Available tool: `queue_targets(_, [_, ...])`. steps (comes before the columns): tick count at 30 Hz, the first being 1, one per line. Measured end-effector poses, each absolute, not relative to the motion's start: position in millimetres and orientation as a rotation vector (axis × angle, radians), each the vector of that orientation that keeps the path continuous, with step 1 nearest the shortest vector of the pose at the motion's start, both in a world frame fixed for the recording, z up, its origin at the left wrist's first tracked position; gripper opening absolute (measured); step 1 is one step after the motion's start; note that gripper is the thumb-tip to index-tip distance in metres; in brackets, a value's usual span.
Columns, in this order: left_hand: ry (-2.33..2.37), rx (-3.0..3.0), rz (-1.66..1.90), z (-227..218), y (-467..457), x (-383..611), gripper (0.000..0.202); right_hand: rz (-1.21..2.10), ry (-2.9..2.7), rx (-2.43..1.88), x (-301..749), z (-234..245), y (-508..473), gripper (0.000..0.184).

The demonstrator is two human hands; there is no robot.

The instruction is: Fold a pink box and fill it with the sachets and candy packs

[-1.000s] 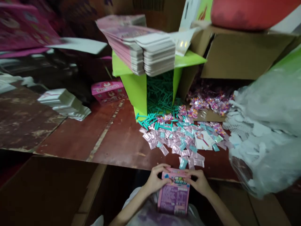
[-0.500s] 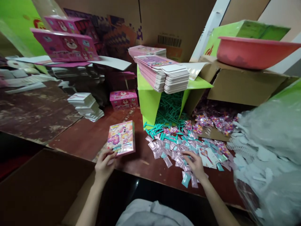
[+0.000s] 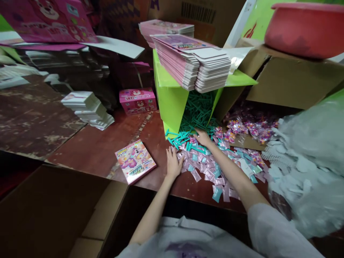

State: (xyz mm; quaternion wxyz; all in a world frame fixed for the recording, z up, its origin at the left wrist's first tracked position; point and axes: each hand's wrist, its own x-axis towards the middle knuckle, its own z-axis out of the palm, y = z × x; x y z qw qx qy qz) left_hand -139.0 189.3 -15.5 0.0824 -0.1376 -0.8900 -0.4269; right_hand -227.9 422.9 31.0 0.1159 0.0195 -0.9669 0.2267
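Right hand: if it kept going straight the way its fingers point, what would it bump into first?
Probably the teal sticks spilling from the green box. The right hand points up into that opening, fingertips already at the pile's edge.

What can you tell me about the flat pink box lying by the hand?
The flat pink box is a thin, squarish pack that looks like printed cardboard, with a colourful pixel-style picture and bright lettering on its top face. It lies flat and closed on the reddish wooden table, turned at an angle, close to the table's near edge. The left hand rests just right of it, not touching it.
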Motion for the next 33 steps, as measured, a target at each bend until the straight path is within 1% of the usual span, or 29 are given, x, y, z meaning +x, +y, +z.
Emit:
queue_targets(2, [-2.694,-0.303,-1.259,-21,202,-154,0.072,0.651,-2.852,0.1,-226,18,427,0.027])
queue_targets(4, [-2.714,-0.263,-1.204,-22,209,-167,0.076,0.65,-2.771,0.104,-213,9,437,0.022])
queue_targets(6, [-2.728,-0.294,-1.128,-21,214,-175,0.077,0.674,-2.571,0.046,-194,9,457,0.025])
queue_targets(9, [-2.748,-0.482,-1.079,-19,221,-176,0.072,0.668,-2.231,-0.256,-154,19,503,0.032])
queue_targets(11, [-2.766,-0.633,-1.07,-20,226,-171,0.068,0.592,-2.158,-0.499,-127,27,530,0.035])
queue_targets(13, [-2.787,-0.719,-1.046,-21,233,-165,0.067,0.462,-2.162,-0.626,-116,35,540,0.041])
queue_targets(15, [-2.798,-0.776,-1.016,-21,241,-162,0.066,0.391,-2.233,-0.484,-133,47,528,0.041])
queue_targets(17, [-2.785,-0.835,-0.984,-18,248,-165,0.065,0.432,-2.364,-0.114,-184,63,501,0.035])
queue_targets(18, [-2.766,-0.862,-0.966,-14,250,-168,0.065,0.45,-2.485,0.124,-219,73,485,0.037])
queue_targets(19, [-2.735,-0.889,-0.948,-10,250,-172,0.065,0.433,-2.562,0.207,-258,82,471,0.04])
queue_targets(21, [-2.644,-0.934,-0.935,5,245,-184,0.063,0.383,-2.628,0.013,-331,95,451,0.048])
queue_targets(23, [-2.521,-0.992,-0.973,25,237,-196,0.059,0.376,-2.681,-0.259,-384,96,447,0.055])
queue_targets(25, [-2.42,-1.051,-1.06,47,234,-208,0.052,0.374,-2.695,-0.403,-404,83,453,0.06])
queue_targets(26, [-2.395,-1.068,-1.105,57,237,-215,0.049,0.367,-2.707,-0.408,-404,73,457,0.062])
queue_targets(28, [-2.405,-1.057,-1.159,74,253,-234,0.042,0.339,-2.746,-0.341,-389,52,462,0.06])
queue_targets(29, [-2.434,-1.023,-1.158,81,266,-248,0.04,0.329,-2.778,-0.299,-378,43,462,0.057])
queue_targets(31, [-2.491,-0.899,-1.104,92,297,-285,0.04,0.334,-2.849,-0.246,-359,31,457,0.048])
queue_targets(33, [-2.546,-0.614,-1.043,101,327,-328,0.042,0.364,-2.914,-0.191,-346,28,447,0.043])
